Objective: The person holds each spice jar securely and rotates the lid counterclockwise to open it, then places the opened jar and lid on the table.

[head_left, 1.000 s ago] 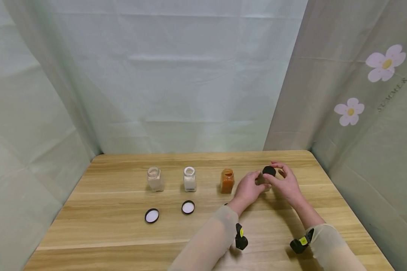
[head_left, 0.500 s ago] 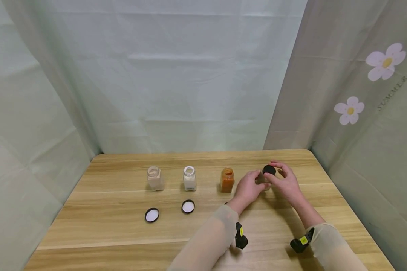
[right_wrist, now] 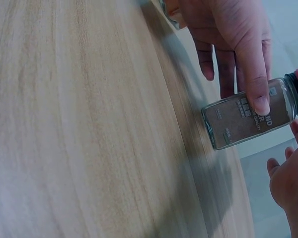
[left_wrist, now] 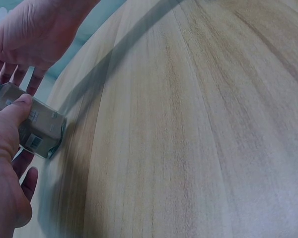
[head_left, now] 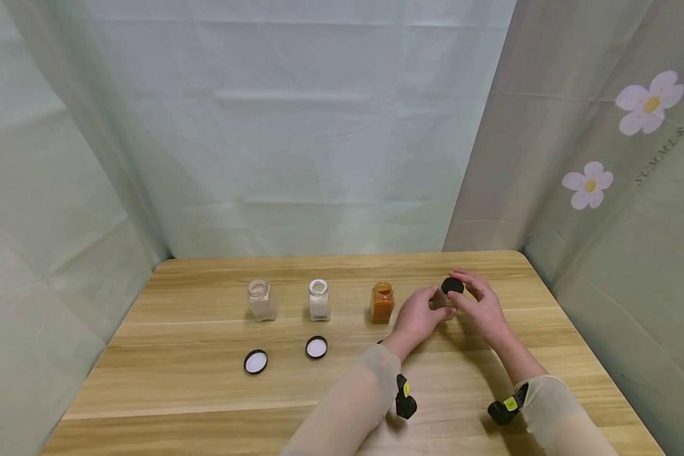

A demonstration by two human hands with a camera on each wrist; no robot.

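At the right of the row stands a square glass spice jar point(right_wrist: 233, 124) with brown-grey powder and a printed label. My left hand point(head_left: 418, 318) grips its body, thumb across the near face in the right wrist view. On the jar's neck sits a black lid point(head_left: 453, 285), pinched between the thumb and fingers of my right hand point(head_left: 482, 310). The left wrist view catches the jar's lower end with a barcode; its lid is mostly hidden there by my hands. Just left of my left hand is an uncapped jar of orange powder point(head_left: 382, 307).
Further left stand two uncapped jars, one with white contents point(head_left: 319, 304) and one with pale beige powder point(head_left: 262, 304). Two black lids lie white side up before them, a nearer lid point(head_left: 256, 361) and another lid point(head_left: 316, 348). A dark edge shows beside my left wrist. Curtains point(head_left: 330, 126) surround the wooden table point(head_left: 205, 405).
The fingers of my right hand have shifted slightly round the black lid. My left hand, the held jar and the other jars have stayed in place.
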